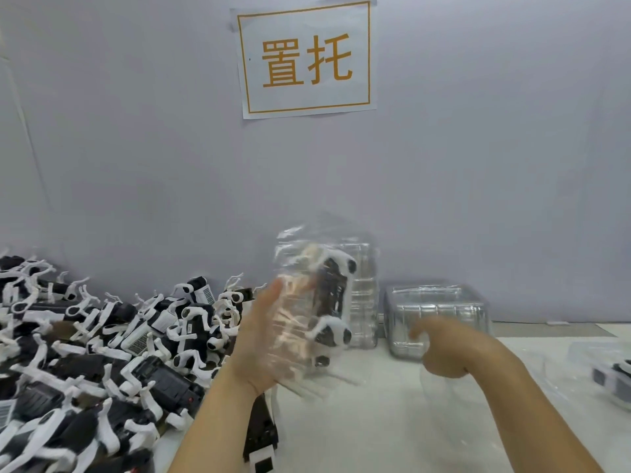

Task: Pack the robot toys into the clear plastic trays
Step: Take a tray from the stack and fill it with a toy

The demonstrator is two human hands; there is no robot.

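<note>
Factory packing station, assembly-line type. Plain grey partition wall point(478, 165) directly behind a white surface point(375, 421). Taped to the wall: paper station sign point(305, 58), two orange Chinese characters in an orange border. Bulk heap of identical black-and-white robot toys point(102, 353) at left. Stacks of empty clear plastic trays point(437, 319) against the wall.

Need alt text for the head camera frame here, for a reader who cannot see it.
A person's left hand holds up a clear plastic tray with a black-and-white robot toy inside, while the right hand reaches toward stacked empty trays by the wall. A heap of loose robot toys covers the table's left; a sign hangs above.
</note>
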